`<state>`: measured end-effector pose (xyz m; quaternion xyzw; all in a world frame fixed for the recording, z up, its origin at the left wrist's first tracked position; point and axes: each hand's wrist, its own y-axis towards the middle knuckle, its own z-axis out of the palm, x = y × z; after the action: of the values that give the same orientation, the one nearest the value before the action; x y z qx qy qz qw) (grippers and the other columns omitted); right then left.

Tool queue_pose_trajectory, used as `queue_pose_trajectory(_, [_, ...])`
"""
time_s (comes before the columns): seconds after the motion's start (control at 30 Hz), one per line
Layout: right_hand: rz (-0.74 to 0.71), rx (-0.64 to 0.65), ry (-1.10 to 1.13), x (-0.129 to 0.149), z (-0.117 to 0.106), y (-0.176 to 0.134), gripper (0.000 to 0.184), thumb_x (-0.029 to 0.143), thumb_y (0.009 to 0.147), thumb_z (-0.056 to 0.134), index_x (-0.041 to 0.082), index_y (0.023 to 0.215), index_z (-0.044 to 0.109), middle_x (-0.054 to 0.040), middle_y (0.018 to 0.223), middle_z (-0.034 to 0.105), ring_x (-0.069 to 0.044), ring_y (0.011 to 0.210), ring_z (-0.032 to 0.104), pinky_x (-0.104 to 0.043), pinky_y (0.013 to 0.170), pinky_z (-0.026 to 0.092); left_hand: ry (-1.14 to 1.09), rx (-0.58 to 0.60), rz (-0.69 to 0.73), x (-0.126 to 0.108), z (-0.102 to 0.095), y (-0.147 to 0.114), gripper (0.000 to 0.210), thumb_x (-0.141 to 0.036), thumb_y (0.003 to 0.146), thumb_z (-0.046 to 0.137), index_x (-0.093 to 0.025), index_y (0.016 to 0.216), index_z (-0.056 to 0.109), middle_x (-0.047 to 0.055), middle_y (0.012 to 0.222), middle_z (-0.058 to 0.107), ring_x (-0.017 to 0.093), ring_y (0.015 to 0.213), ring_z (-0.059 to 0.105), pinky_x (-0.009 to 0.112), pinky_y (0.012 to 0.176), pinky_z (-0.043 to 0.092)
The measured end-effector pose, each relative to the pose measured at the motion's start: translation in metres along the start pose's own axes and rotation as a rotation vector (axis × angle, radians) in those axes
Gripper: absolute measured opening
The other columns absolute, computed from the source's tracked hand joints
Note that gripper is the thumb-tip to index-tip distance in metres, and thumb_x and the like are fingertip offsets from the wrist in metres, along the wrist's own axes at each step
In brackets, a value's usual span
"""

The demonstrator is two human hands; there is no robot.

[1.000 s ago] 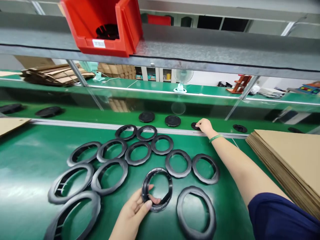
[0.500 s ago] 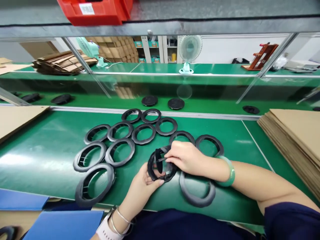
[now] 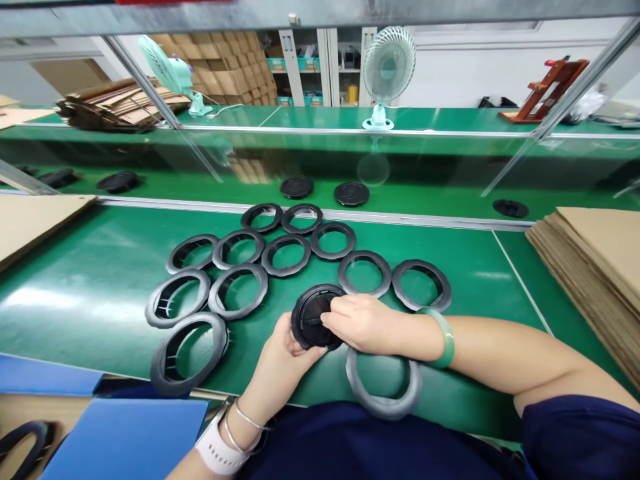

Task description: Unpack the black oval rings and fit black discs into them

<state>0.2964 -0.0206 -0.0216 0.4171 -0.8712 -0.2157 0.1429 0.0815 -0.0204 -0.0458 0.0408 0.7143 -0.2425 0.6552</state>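
Note:
My left hand is closed around the lower left rim of a black plastic ring, held above the green bench. A black round disc lies flat within the ring and fills its opening. The closed fingers of my right hand pinch at a narrow bar on the disc's face; the fingertips hide part of it. Just below my right wrist, a loose black ring rests near the front edge. Behind my hands lie two more rings, one left of the other.
Several black rings are spread left of centre on the bench. Beyond the metal rail, black discs sit on a green belt. Cardboard stacks stand at right. Blue sheets lie front left.
The disc was tilted nearly edge-on in the ring and now lies flat in it. My right hand has moved slightly left and down with it. The camera view has tilted down.

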Motion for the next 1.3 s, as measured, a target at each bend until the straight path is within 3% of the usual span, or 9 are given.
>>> queue_pose_trajectory(0.17, [-0.006, 0.001, -0.017, 0.000, -0.002, 0.001, 0.028, 0.012, 0.100, 0.039, 0.012, 0.084, 0.061, -0.0044, 0.075, 0.047, -0.017, 0.064, 0.041, -0.029, 0.058, 0.036, -0.007, 0.009, -0.017, -0.003, 0.001, -0.002, 0.059, -0.022, 0.068, 0.083, -0.021, 0.112, 0.045, -0.002, 0.095, 0.069, 0.016, 0.088, 0.071, 0.028, 0.082, 0.059])
queue_pose_trajectory(0.33, [0.083, 0.103, 0.047, 0.001, -0.006, 0.004, 0.024, 0.019, 0.102, 0.043, 0.012, 0.089, 0.062, -0.0060, 0.081, 0.051, -0.017, 0.068, 0.045, -0.029, 0.062, 0.041, 0.027, 0.002, -0.007, -0.003, 0.003, -0.003, 0.059, -0.026, 0.070, 0.082, -0.019, 0.115, 0.044, 0.000, 0.094, 0.070, 0.017, 0.085, 0.070, 0.029, 0.079, 0.059])
queue_pose_trajectory(0.63, [0.149, 0.294, 0.104, 0.001, -0.006, 0.005, 0.016, 0.010, 0.095, 0.047, 0.010, 0.102, 0.062, -0.0101, 0.094, 0.057, -0.021, 0.084, 0.052, -0.032, 0.076, 0.049, 0.052, -0.030, -0.045, -0.006, 0.006, -0.003, 0.060, -0.026, 0.066, 0.084, -0.019, 0.111, 0.045, -0.001, 0.091, 0.069, 0.017, 0.083, 0.070, 0.028, 0.077, 0.059])
queue_pose_trajectory(0.77, [0.146, 0.283, 0.093, 0.004, -0.004, 0.005, 0.018, 0.009, 0.096, 0.044, 0.009, 0.103, 0.062, -0.0112, 0.094, 0.057, -0.021, 0.084, 0.053, -0.034, 0.076, 0.050, 0.041, -0.041, -0.050, -0.006, 0.006, -0.004, 0.062, -0.027, 0.064, 0.085, -0.019, 0.110, 0.045, 0.000, 0.093, 0.070, 0.017, 0.085, 0.071, 0.029, 0.079, 0.060])
queue_pose_trajectory(0.97, [0.217, 0.226, -0.045, 0.020, 0.003, 0.006, 0.041, 0.008, 0.096, 0.041, 0.000, 0.136, 0.047, -0.0174, 0.103, 0.057, -0.026, 0.092, 0.055, -0.039, 0.079, 0.053, 0.037, -0.053, -0.034, -0.005, 0.006, -0.005, 0.058, -0.026, 0.064, 0.085, -0.019, 0.108, 0.046, -0.002, 0.086, 0.069, 0.016, 0.079, 0.070, 0.027, 0.073, 0.060])
queue_pose_trajectory(1.17, [0.204, 0.276, -0.073, 0.024, 0.007, 0.008, 0.042, 0.010, 0.095, 0.045, -0.005, 0.134, 0.050, -0.0213, 0.108, 0.056, -0.028, 0.096, 0.054, -0.044, 0.083, 0.054, 0.063, -0.064, -0.021, -0.002, 0.006, -0.006, 0.059, -0.028, 0.065, 0.085, -0.020, 0.109, 0.046, -0.001, 0.085, 0.070, 0.017, 0.076, 0.070, 0.026, 0.068, 0.059])
queue_pose_trajectory(1.3, [0.158, 0.103, 0.046, 0.014, 0.001, 0.008, 0.035, 0.011, 0.099, 0.043, 0.001, 0.131, 0.053, -0.0168, 0.106, 0.058, -0.027, 0.097, 0.052, -0.042, 0.085, 0.052, -0.006, -0.087, -0.027, -0.004, 0.006, -0.004, 0.060, -0.026, 0.061, 0.086, -0.020, 0.105, 0.046, 0.000, 0.090, 0.070, 0.019, 0.085, 0.072, 0.029, 0.076, 0.060])
